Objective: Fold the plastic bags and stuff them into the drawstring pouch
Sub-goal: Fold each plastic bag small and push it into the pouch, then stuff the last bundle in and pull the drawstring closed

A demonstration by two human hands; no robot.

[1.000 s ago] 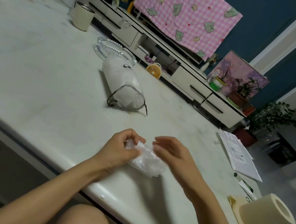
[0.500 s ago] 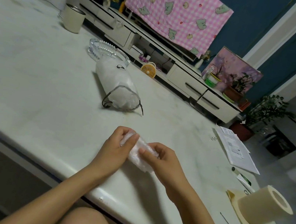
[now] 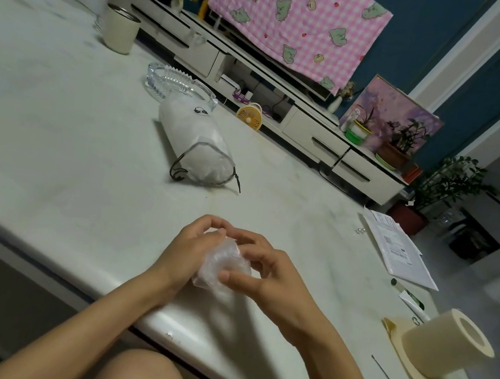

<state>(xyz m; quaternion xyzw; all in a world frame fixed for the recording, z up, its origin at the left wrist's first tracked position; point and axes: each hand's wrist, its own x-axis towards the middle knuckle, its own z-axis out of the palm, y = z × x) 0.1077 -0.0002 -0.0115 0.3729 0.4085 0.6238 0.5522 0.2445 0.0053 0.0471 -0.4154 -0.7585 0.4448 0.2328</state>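
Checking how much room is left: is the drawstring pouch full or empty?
Full, or nearly: the drawstring pouch lies on its side, bulging with crumpled plastic right up to its corded mouth.

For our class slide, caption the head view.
Left hand and right hand grip a crumpled plastic bag; the drawstring pouch lies beyond on the table.

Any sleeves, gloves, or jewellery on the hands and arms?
None visible. The left hand and right hand are bare: no gloves, rings or watch. The left forearm and right forearm are bare to the frame edge, so no sleeve shows. No markings.
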